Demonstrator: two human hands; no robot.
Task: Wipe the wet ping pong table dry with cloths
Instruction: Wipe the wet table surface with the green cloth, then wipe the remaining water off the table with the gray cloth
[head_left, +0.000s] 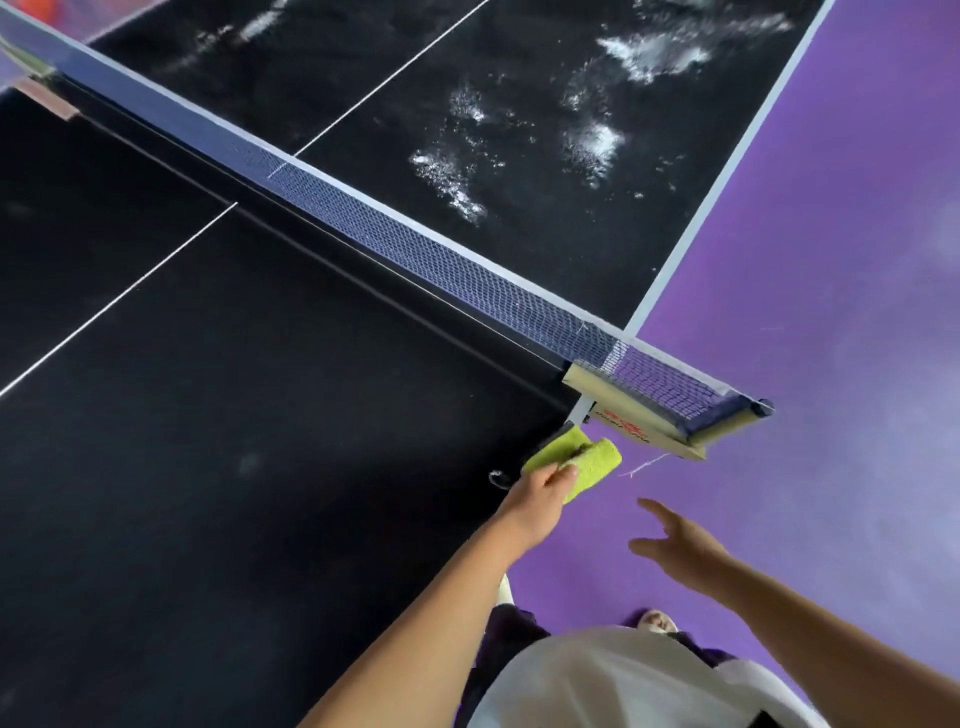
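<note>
**One cloth at the table's edge, water beyond the net**

One fuzzy yellow-green cloth (576, 460), loosely rolled, sits at the side edge of the matte black ping pong table (249, 519), right of centre in the frame, beside the net clamp (636, 413). The left hand (537, 496) grips it with curled fingers. The right hand (675, 545) hovers over the purple floor (831, 312), fingers spread and holding nothing. A blue mesh net (415, 244) crosses diagonally. In the upper right, several glistening water patches (447, 176) speckle the far half.
</note>
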